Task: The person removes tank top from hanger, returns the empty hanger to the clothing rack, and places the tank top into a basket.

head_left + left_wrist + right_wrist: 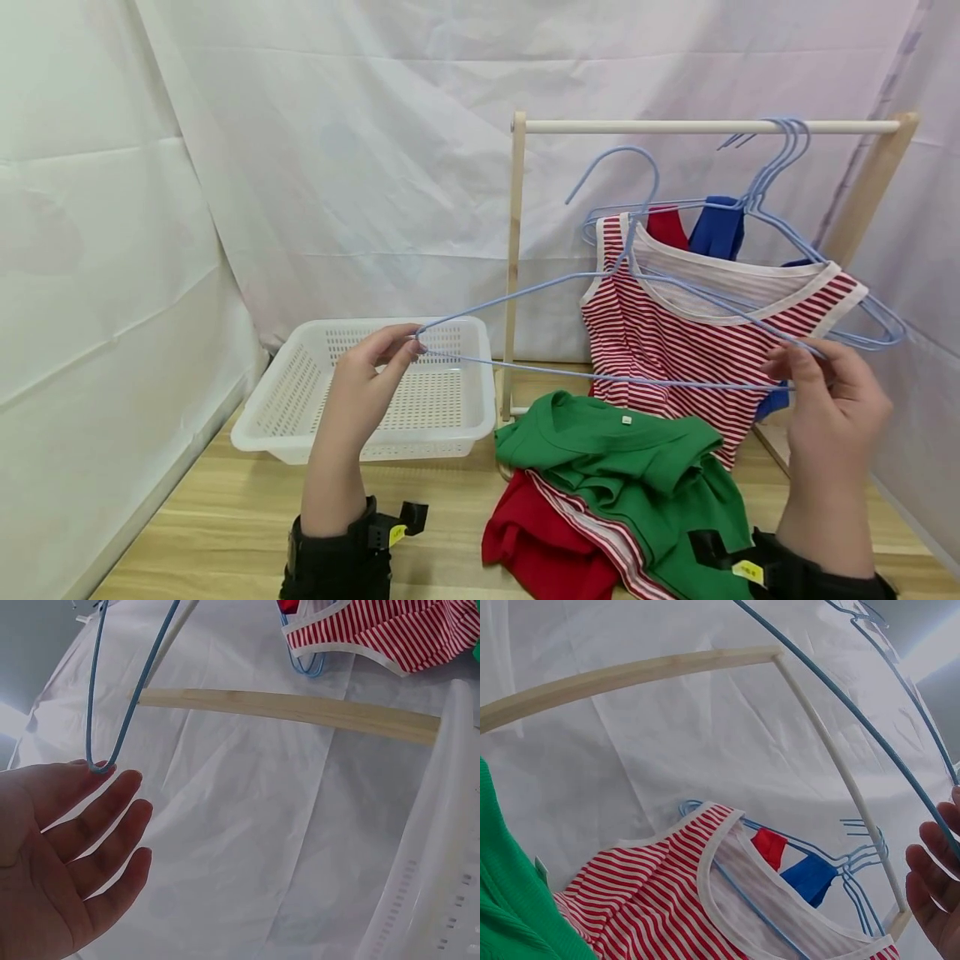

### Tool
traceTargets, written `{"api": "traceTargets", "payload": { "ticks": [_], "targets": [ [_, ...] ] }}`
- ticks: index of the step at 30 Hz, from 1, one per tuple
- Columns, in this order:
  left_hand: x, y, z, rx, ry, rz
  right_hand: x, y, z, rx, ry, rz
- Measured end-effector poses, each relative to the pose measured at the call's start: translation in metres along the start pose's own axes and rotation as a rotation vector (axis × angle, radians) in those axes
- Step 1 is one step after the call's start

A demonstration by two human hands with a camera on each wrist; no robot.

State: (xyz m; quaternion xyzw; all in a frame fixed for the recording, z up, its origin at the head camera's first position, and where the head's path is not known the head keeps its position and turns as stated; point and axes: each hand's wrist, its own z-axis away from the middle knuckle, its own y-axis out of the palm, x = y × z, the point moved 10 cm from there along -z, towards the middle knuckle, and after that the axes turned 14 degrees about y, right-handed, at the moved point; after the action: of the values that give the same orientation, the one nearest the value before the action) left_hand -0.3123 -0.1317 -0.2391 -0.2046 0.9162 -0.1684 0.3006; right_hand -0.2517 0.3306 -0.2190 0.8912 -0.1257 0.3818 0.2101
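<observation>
A light blue wire hanger (555, 282) is held in the air in front of the rack, its hook upward and no garment on it. My left hand (363, 379) pinches its left corner between thumb and fingers. At the right corner, my right hand (836, 400) grips the wire. In the left wrist view, the hanger's bend (101, 766) lies at the thumb of the left hand (67, 847), other fingers loosely spread. Below the hanger lie a green shirt (600, 454) and a red garment (547, 533) with a striped edge, heaped on the table.
Behind the hanger, a red-and-white striped tank top (675, 358) hangs with red and blue garments (716, 229) on blue hangers from a wooden rack (637, 127). A white perforated basket (480, 400) stands left of the rack. White cloth (360, 167) surrounds the wooden table (225, 517).
</observation>
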Motion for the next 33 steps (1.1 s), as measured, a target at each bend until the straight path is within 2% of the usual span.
{"api": "traceTargets", "payload": {
  "ticks": [6,7,10,13,20,23,27,30,33],
  "targets": [
    [0.003,0.001,0.0,0.005,-0.015,0.0,0.005,-0.007,0.0,-0.061,-0.034,0.028],
    [0.003,0.001,0.0,0.005,-0.014,0.0,0.004,-0.008,-0.001,-0.068,-0.027,-0.026],
    [0.003,0.002,0.0,0.008,-0.012,0.007,0.007,-0.01,0.0,-0.086,-0.074,-0.029],
    [0.003,0.004,0.0,0.017,-0.014,0.014,0.008,-0.016,0.001,-0.151,-0.092,-0.003],
    [0.005,0.006,0.001,0.027,-0.025,0.018,-0.003,-0.037,0.002,-0.339,0.043,-0.105],
    [0.005,0.007,0.001,0.031,-0.026,0.02,-0.004,-0.043,0.004,-0.391,0.028,-0.14],
    [0.005,0.008,0.0,0.034,-0.026,0.019,-0.004,-0.047,0.005,-0.428,0.014,-0.173],
    [0.005,0.008,0.0,0.035,-0.025,0.022,-0.004,-0.048,0.005,-0.458,0.033,-0.135],
    [0.005,0.009,0.001,0.038,-0.026,0.03,-0.007,-0.043,0.004,-0.444,0.073,-0.087]
  ]
}}
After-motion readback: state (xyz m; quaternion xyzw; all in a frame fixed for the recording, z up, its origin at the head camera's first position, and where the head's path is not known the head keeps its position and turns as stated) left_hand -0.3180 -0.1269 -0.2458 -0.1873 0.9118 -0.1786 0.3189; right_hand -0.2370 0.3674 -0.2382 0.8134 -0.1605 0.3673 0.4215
